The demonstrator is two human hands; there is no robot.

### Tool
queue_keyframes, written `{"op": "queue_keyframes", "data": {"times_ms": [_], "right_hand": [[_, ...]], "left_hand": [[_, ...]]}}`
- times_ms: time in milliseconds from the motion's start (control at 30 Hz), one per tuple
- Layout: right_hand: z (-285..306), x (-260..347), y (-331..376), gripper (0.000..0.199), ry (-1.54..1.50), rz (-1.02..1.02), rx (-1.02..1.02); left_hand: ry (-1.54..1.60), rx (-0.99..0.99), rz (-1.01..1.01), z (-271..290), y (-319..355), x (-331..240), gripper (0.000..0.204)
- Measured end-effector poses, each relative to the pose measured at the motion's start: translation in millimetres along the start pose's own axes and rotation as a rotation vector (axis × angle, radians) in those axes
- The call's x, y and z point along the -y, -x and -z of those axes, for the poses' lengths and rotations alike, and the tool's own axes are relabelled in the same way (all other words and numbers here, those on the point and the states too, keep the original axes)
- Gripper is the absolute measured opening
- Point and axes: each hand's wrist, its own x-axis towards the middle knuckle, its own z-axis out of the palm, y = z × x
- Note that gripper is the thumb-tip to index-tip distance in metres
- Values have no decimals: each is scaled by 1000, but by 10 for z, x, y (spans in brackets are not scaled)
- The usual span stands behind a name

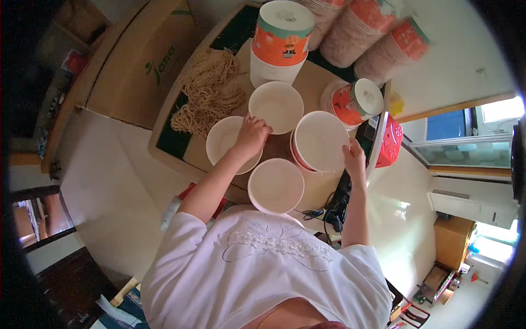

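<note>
Four white-lined paper tubs stand mouth up in a ring before me: a far one (278,101), a left one (224,137), a near one (275,186) and a right one (322,142). My left hand (253,136) reaches across the left tub, its fingers curled at the near-left rim of the far tub. With my right hand (355,156) I grip the right side of the right tub. That tub sits tilted and looks nested in another with a red outside. The fingertips of both hands are partly hidden.
Upside-down stacks of orange-and-white tubs (282,46) stand at the back and right (350,104). Plastic-wrapped tub stacks (359,33) lie behind. Tangled beige strings (211,88) lie at the left, beside a large cardboard box (142,66). Black cables (323,213) hang near the table's right edge.
</note>
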Motion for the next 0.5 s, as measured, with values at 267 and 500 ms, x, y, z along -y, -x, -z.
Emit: {"op": "queue_keyframes", "data": {"times_ms": [267,500], "right_hand": [[551,1252,-289,16,-495,223,-278],[583,2766,-1373,21,-114,990,-971]], "left_hand": [[5,31,47,127,9,-4,11],[194,-313,116,512,135,239,7]]}}
